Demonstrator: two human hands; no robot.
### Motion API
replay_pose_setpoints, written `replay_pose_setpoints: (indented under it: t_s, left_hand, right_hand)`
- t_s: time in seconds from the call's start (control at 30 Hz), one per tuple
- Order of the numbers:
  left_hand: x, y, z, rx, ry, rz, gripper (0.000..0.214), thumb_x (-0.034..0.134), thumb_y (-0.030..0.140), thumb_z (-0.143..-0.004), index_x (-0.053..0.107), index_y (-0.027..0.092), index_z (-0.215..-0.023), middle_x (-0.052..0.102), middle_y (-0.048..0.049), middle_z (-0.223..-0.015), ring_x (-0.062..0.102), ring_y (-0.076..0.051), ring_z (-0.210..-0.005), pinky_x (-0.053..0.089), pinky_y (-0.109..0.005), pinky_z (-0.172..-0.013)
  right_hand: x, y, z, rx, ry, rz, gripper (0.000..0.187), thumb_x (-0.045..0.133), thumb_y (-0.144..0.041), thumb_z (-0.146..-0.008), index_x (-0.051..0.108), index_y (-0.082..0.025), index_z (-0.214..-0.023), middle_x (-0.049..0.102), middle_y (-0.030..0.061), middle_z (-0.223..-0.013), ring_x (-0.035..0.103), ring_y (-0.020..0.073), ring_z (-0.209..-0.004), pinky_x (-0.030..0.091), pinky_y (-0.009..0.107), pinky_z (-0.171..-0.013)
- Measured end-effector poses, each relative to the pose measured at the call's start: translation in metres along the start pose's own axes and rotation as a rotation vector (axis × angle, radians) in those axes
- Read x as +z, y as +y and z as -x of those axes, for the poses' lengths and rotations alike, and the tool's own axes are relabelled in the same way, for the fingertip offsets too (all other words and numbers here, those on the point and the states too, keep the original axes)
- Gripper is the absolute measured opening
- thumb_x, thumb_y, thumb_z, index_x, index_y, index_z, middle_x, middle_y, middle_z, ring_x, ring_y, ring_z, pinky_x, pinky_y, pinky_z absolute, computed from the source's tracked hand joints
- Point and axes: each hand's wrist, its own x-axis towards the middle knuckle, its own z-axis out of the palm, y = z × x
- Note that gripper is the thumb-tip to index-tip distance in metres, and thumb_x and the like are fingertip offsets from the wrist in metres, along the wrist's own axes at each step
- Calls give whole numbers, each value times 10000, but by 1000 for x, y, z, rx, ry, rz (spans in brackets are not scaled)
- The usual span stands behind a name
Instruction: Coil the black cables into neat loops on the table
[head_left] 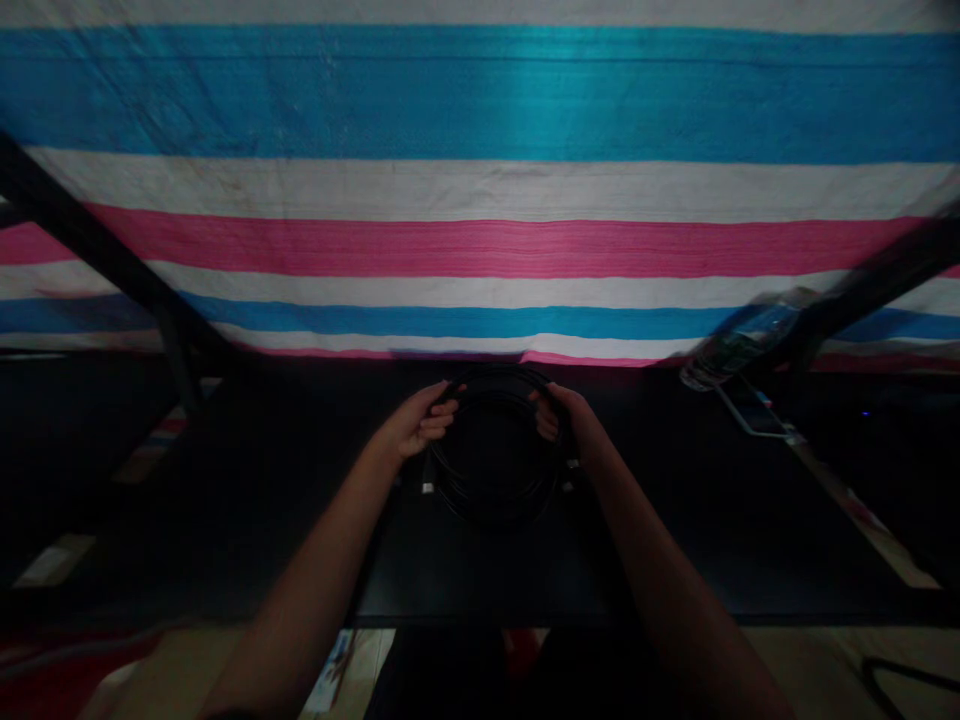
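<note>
While both forearms reach in from the bottom edge, the left hand and right hand grip opposite sides of a coiled black cable, round, several loops thick. Left: closed on the coil's upper left, thumb along the top, fingers curled inward. Right: closed on the upper right, fingertips showing inside the ring, rest dim.

Coil sits mid-frame, in front of the person, over a flat black tabletop; too dark to tell whether its lower edge touches the surface. A small connector with a silvery tip hangs just below the left hand, outside the loops. Small pale-tipped ends show below the right hand, blurry.

Behind: a sheet with blue, white and pink horizontal stripes, flanked by slanted black bars, one at left, one at right. Far right, well apart from the hands, a clear plastic bottle leans tilted near the right bar; a flat dark object with a pale rim lies just beside its base. Lower left corner: red cloth-like material, blurred.
</note>
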Motion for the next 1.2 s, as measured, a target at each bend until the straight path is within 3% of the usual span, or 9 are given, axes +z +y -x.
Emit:
replay_pose_setpoints:
  t_s: [0.17, 0.3, 0.43, 0.53, 0.63, 0.77, 0.87, 1.0, 1.2]
  left_hand:
    - [-5, 2, 5, -37, -62, -102, 288, 557, 283, -982, 519, 210, -1258, 375, 87, -607, 190, -8, -341, 91, -90, -317]
    - [-6, 1, 4, -79, -80, -108, 244, 546, 304, -987, 520, 219, -1214, 379, 85, -606, 170, -9, -345, 85, -91, -319]
    - [-7, 2, 3, -80, -87, -141, 248, 560, 331, -977, 526, 196, -1182, 391, 84, -610, 174, -9, -363, 103, -88, -321]
    - [-8, 5, 5, -80, -93, -229, 290, 649, 259, -919, 537, 177, -1173, 370, 101, -594, 191, -8, -373, 132, -86, -332]
    - [-5, 6, 9, -105, -102, -332, 247, 664, 255, -904, 584, 138, -1107, 323, 115, -554, 198, -12, -366, 169, -99, -335]
    - [4, 4, 10, -20, -63, -365, 184, 632, 313, -919, 585, 153, -841, 290, 121, -482, 262, -37, -356, 415, -174, -418]
    - [16, 5, 14, 6, -70, -337, 258, 601, 331, -928, 517, 176, -739, 254, 125, -449, 205, -38, -348, 379, -160, -396]
    - [41, 8, 39, -35, -75, -293, 268, 522, 359, -966, 558, 153, -799, 261, 116, -466, 110, -33, -366, 186, -118, -332]
    - [73, -15, 103, 66, 49, -345, 212, 632, 353, -919, 578, 154, -967, 413, 81, -579, 213, -13, -391, 164, -113, -361]
  right_hand:
    - [4, -2, 8, 96, -58, 11, 317, 745, -420, -799, 682, -139, -934, 417, -83, -527, 287, 32, -375, 209, 171, -334]
    - [6, -3, 13, 135, -48, 25, 349, 805, -278, -746, 686, -162, -1052, 410, -91, -553, 288, 31, -418, 224, 153, -352]
    - [3, -7, 14, 160, -21, 25, 372, 804, -280, -751, 703, -158, -1087, 400, -86, -577, 280, 26, -437, 208, 146, -357]
    - [0, -13, 16, 165, -5, 35, 423, 811, -280, -738, 711, -160, -1131, 410, -80, -586, 294, 26, -449, 213, 143, -367]
    - [-3, -18, 17, 145, -11, 62, 429, 811, -272, -734, 723, -162, -1140, 413, -77, -577, 311, 30, -454, 231, 149, -379]
    - [-3, -20, 19, 85, -3, 152, 376, 786, -341, -769, 737, -184, -1107, 461, -66, -577, 350, 38, -438, 260, 164, -377]
    - [1, -21, 30, 61, 29, 248, 353, 709, -483, -838, 744, -194, -1038, 538, -39, -629, 391, 44, -433, 244, 167, -355]
    - [10, -26, 65, 56, 74, 324, 385, 729, -535, -817, 752, -184, -973, 559, -23, -677, 406, 42, -452, 217, 163, -356]
    - [25, -44, 127, 58, -24, 399, 431, 755, -470, -823, 735, -172, -1133, 376, -81, -582, 256, 27, -430, 179, 172, -391]
